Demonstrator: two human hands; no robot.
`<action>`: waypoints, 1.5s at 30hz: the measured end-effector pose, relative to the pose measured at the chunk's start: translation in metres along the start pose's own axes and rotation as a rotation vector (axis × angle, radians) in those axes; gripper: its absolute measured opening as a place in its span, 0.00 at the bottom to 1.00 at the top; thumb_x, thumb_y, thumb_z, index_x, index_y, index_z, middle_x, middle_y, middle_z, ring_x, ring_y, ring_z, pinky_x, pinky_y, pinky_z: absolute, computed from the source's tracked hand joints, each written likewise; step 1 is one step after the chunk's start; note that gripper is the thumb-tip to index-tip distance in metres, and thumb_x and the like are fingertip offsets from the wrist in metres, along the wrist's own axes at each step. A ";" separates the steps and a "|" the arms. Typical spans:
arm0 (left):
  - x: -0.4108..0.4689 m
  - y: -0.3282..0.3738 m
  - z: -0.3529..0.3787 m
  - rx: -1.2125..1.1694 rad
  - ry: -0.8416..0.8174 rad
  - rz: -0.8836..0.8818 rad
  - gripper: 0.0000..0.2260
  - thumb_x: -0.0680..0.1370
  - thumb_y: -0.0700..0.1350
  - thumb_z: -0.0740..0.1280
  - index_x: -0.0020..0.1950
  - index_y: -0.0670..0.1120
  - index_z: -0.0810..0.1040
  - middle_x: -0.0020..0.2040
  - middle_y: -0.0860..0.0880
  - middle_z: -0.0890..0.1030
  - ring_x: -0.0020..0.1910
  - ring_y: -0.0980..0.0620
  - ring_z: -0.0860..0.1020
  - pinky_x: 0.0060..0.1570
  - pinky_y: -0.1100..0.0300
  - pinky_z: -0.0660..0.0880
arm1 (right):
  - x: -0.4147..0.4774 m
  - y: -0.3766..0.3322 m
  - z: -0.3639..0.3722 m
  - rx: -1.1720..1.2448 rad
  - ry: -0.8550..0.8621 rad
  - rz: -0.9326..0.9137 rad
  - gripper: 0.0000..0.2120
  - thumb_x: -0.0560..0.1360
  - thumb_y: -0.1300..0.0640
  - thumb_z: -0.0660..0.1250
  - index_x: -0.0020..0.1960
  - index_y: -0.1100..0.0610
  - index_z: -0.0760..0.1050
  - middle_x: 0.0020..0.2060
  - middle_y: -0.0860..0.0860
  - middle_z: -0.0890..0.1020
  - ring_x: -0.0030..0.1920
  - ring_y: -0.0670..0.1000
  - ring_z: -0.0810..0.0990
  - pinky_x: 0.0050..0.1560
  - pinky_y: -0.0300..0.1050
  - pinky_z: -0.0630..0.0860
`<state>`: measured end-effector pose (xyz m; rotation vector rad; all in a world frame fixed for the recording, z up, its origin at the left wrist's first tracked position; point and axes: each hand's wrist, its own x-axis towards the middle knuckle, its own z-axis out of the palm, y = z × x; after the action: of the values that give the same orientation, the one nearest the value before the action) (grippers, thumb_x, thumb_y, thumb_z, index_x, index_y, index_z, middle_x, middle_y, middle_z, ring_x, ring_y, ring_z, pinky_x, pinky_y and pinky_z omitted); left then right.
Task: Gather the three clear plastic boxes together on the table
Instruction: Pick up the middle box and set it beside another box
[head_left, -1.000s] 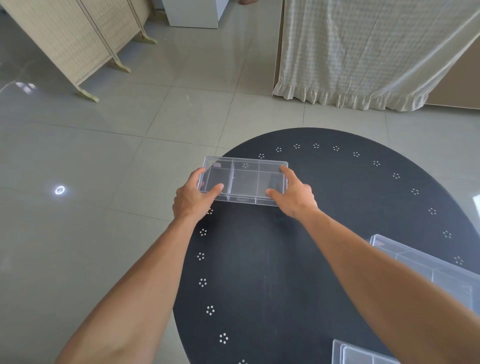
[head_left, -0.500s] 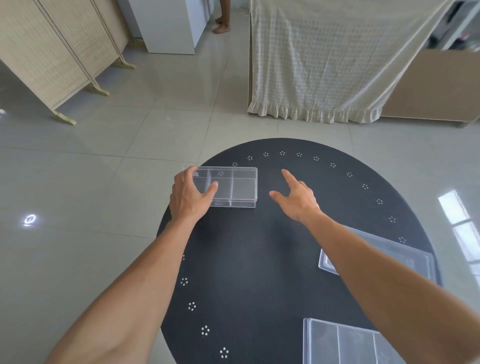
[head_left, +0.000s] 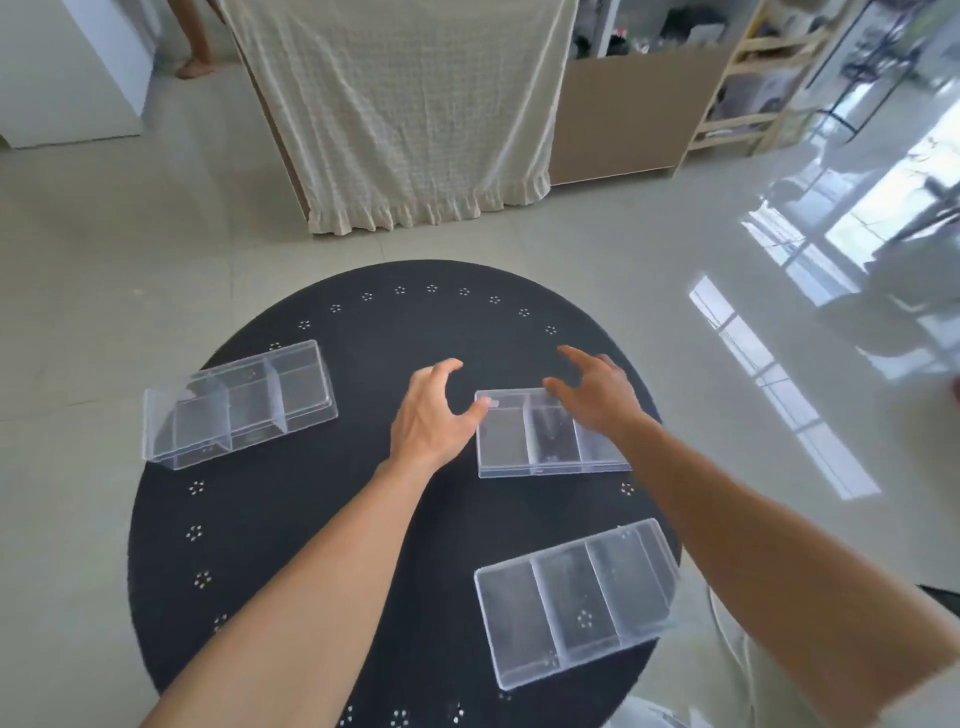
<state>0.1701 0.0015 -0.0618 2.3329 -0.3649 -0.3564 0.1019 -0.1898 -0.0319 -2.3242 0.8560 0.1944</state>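
Nearest, a clear plastic box with three compartments (head_left: 574, 605) lies at the right edge of the round black table (head_left: 322, 519). Beyond it, a second clear divided box (head_left: 540, 439) sits between both hands: the left hand (head_left: 431, 415) spread open, thumb tip touching its left far corner, the right hand (head_left: 597, 395) open above its right end (contact unclear). Farther left, well apart, lies a third clear box (head_left: 239, 405).

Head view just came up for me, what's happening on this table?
A person is gathering three clear plastic divided boxes on a round black table. Both hands, left hand and right hand, are open around the middle box, not gripping yet. The left box and near box sit apart, untouched.
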 end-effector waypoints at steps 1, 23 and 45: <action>-0.003 0.004 0.009 0.000 -0.031 0.011 0.25 0.74 0.57 0.68 0.70 0.55 0.69 0.71 0.53 0.68 0.66 0.51 0.72 0.57 0.54 0.69 | -0.003 0.013 -0.002 0.009 0.018 0.027 0.26 0.76 0.46 0.64 0.74 0.45 0.65 0.71 0.57 0.67 0.70 0.58 0.68 0.70 0.53 0.65; -0.039 -0.042 -0.009 -0.045 0.042 -0.198 0.18 0.75 0.51 0.66 0.64 0.58 0.72 0.64 0.54 0.74 0.55 0.49 0.76 0.50 0.56 0.69 | -0.038 0.003 0.039 0.065 -0.084 0.038 0.26 0.77 0.52 0.63 0.74 0.44 0.63 0.67 0.58 0.71 0.68 0.59 0.68 0.65 0.53 0.68; -0.078 -0.161 -0.106 -0.340 0.588 -0.661 0.22 0.81 0.46 0.61 0.75 0.49 0.64 0.64 0.46 0.78 0.62 0.43 0.75 0.61 0.46 0.72 | -0.059 -0.119 0.144 0.220 -0.334 -0.055 0.30 0.79 0.56 0.59 0.78 0.55 0.54 0.48 0.46 0.78 0.59 0.52 0.74 0.59 0.46 0.71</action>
<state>0.1616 0.2071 -0.0906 2.0380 0.7092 -0.0163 0.1420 -0.0006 -0.0622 -2.0318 0.6129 0.4297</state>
